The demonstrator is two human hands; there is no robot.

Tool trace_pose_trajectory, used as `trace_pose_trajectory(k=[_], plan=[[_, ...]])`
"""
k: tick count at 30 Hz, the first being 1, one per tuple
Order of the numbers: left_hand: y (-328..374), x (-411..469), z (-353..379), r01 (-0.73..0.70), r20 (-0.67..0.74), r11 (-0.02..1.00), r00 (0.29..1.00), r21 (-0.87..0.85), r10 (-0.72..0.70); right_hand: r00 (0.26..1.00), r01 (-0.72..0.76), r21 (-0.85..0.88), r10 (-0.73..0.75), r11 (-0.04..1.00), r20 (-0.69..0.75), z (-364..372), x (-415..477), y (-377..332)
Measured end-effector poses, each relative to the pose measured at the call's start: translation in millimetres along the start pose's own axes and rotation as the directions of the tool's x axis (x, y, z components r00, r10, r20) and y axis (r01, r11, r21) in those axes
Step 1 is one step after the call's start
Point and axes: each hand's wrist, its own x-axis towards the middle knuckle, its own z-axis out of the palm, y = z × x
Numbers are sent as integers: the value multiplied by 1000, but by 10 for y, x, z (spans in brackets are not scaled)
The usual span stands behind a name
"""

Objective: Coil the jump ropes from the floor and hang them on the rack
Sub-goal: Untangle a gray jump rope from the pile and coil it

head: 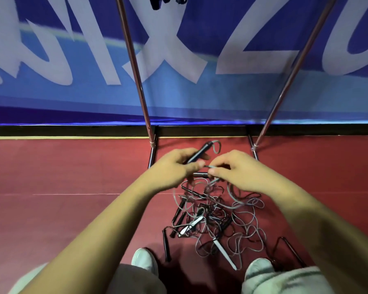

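The tangled pile of jump ropes (217, 217) lies on the red floor (72, 177), between the person's shoes (145, 259) and the foot of the rack (134, 60). Both hands are raised over the pile's far edge. The left hand (174, 166) curls round a dark handle (198, 154) that points up and away, and the right hand (236, 168) pinches the grey cord (212, 166) looping back from that handle's tip. This looks like the start of coiling one rope, with most of the pile not yet sorted. The next move likely calls for feeding the cord in even loops into the left hand while lifting it free of the heap.

Behind stands a blue banner (179, 60) with white lettering. The rack's two slanted metal uprights rise in front of it, and dark shapes (159, 2) hang at the top edge; whether they are ropes, I cannot tell. The grey cord trails down into the pile, where black and grey cords cross around white handles (191, 225), so a firm pull would probably drag neighbouring ropes along.
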Motion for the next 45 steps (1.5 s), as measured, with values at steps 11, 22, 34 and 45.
trace_pose_trajectory(k=[11,22,34,45], plan=[[-49,48,-536,-210,-392,795,919,-569,-38,945,-299,9,295,954,142,-192,-120,472],[-65,55,-150,12,-289,1000,957,-24,-18,987,-160,42,161,986,-11,-113,-103,110],[-43,52,-320,-138,-318,890,948,-435,-8,975,-202,-93,209,975,71,-136,-71,366],[-131,59,-192,-6,-318,998,948,-68,-15,994,-53,-1,52,999,-95,-144,-55,142]])
